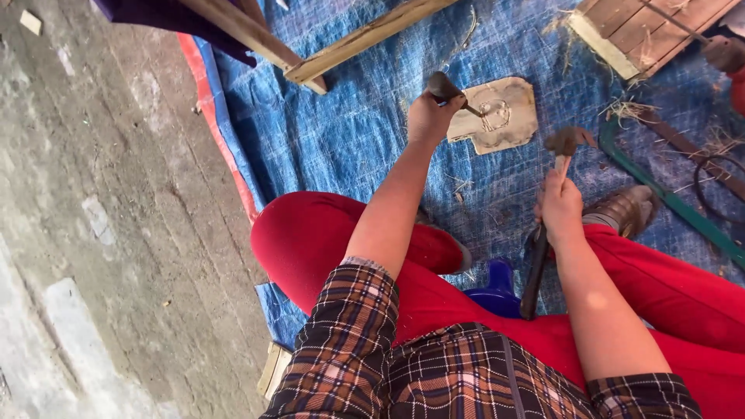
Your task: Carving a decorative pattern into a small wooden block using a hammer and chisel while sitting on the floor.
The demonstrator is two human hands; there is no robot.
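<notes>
Blue tarp (326, 132) covers the ground ahead of you, with bare concrete (101, 217) to its left and wooden battens (341, 43) lying across its far edge. You sit with red-trousered legs spread (a brown shoe (625, 209) shows by your right knee). Your left hand (428, 116) is wrapped fully around the dark handle of a chisel (450, 91), whose thin shaft slants down to touch a flat tan slab (497, 116) lying on the tarp, its face marked with a carved outline. Your right hand (560, 206) is closed tight around the shaft of a hammer (565, 143), head raised just right of the slab and near it, not touching. A wooden crate (644, 31) sits at the far right, and a green bar (667, 202) lies near it.
</notes>
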